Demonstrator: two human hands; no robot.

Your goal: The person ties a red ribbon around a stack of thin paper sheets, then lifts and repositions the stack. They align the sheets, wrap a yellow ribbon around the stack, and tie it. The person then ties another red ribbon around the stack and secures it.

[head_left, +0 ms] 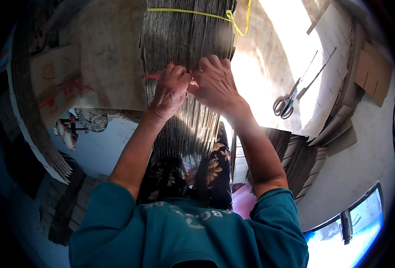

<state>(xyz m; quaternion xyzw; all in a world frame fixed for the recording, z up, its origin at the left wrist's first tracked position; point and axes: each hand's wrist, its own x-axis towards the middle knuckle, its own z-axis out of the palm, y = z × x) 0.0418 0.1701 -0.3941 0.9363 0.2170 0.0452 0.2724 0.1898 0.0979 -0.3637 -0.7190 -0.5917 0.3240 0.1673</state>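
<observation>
A long bundle of cardboard sheets point(186, 38), edges up, runs from the far edge of the view down to my lap. Across its middle lies a red plastic strap point(152, 76). My left hand point(171, 87) is closed on the strap over the bundle, fingers pinched. Close beside it, my right hand point(216, 82) is closed too, with a bit of the red strap showing between the two hands. Its fingertips are partly hidden. Farther off, a yellow strap point(184, 12) crosses the bundle, tied in a loop at its right side.
Black scissors point(286, 103) lie partly open on the sunlit table point(260, 80) at right. Slotted cardboard sheets point(327, 89) are stacked beyond them. Another cardboard stack point(36, 116) stands at left, by a carton point(56, 80) with red strap. More cardboard bundles point(295, 161) sit below the table.
</observation>
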